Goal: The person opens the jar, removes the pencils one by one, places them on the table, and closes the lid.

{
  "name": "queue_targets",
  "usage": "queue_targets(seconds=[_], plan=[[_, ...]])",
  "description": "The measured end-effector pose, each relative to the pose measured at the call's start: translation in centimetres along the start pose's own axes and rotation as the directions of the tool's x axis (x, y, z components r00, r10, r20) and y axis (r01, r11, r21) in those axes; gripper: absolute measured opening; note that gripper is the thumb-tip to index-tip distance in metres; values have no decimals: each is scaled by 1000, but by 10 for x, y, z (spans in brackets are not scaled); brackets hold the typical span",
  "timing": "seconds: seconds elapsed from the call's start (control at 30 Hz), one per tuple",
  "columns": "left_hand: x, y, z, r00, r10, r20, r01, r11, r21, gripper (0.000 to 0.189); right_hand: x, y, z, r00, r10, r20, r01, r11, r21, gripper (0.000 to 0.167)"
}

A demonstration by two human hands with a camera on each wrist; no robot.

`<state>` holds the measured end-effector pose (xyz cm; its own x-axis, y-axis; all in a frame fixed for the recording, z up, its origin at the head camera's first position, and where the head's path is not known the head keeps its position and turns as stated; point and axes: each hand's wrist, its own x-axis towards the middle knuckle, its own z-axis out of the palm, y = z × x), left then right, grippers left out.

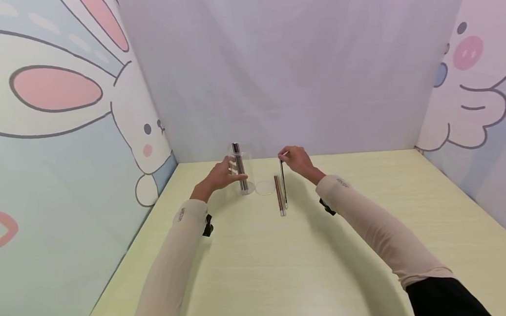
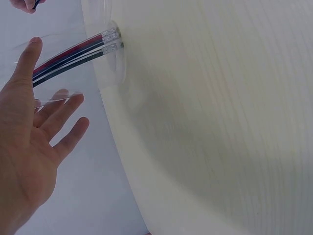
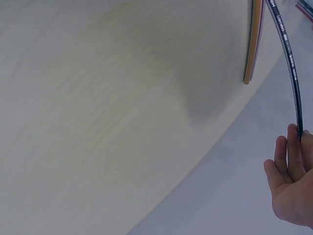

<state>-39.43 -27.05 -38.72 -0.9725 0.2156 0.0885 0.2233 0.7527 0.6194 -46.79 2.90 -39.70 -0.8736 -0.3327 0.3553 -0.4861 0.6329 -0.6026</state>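
Observation:
My left hand (image 1: 221,175) holds a clear cylindrical container (image 1: 247,165) from its left side, thumb on the near side and fingers behind it. The container stands upright on the table. Several dark pencils (image 2: 80,54) stand inside it, with pale, shiny lower ends. With its fingertips my right hand (image 1: 298,159) pinches the top of a single black pencil (image 3: 288,54) that has white lettering. That pencil hangs nearly upright. Just left of it, a few other pencils (image 1: 279,195) lie side by side on the table, one of them orange-brown.
A clear round disc, like a lid (image 1: 265,188), lies between the container and the lying pencils. The pale wooden table (image 1: 261,270) reaches back to a plain curtain-like wall (image 1: 295,67). Cartoon-printed panels (image 1: 68,156) flank it on both sides.

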Motion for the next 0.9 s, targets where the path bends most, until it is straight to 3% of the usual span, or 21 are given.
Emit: queue_targets(seconds=[0.67, 0.9], plan=[[-1, 4, -2, 1000, -5, 0, 5, 1000, -13, 86, -12, 17, 35, 990, 107, 87, -100, 992, -79, 22], [2, 1, -1, 1000, -11, 5, 11, 1000, -13, 88, -12, 17, 40, 991, 91, 93, -80, 989, -122, 21]])
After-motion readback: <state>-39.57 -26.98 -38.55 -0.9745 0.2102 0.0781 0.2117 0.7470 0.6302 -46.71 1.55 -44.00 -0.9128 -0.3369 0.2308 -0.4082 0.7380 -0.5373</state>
